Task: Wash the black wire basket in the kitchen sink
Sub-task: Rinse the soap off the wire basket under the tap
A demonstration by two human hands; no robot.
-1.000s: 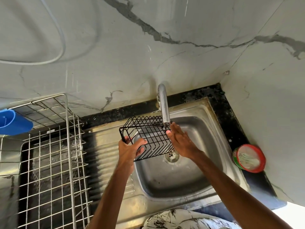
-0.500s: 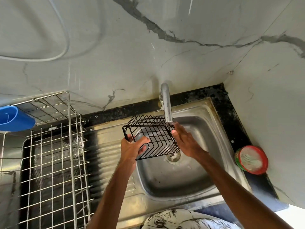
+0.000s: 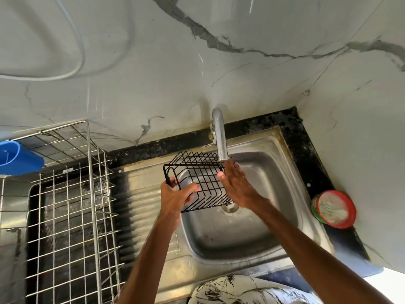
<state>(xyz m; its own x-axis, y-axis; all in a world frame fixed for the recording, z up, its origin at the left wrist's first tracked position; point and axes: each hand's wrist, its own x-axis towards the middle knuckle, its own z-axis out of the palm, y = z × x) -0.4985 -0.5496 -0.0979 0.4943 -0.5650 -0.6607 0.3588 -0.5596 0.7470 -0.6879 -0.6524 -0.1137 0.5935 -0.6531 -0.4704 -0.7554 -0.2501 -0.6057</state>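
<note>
Hardly anything has moved in the last second: the black wire basket hangs where it was, tipped on edge just under the tap and above the bowl of the sink, and both my hands keep their places on it. My left hand grips the near left corner, fingers curled round the wires and thumb laid across them. My right hand lies flat against the right side, fingers straight and together, reaching up towards the spout, so it steadies and rubs rather than grasps. I judge this to be the rinsing and hand-rubbing step, though I cannot make out a stream of water from the spout. Next I would turn the basket in my left hand so another face comes under the tap, and run my right fingers along those wires. That needs a firm left grip, since wet wire slips, and care not to knock the spout. A red-rimmed tub of what looks like soap sits on the counter to the right, well apart from the basket.
</note>
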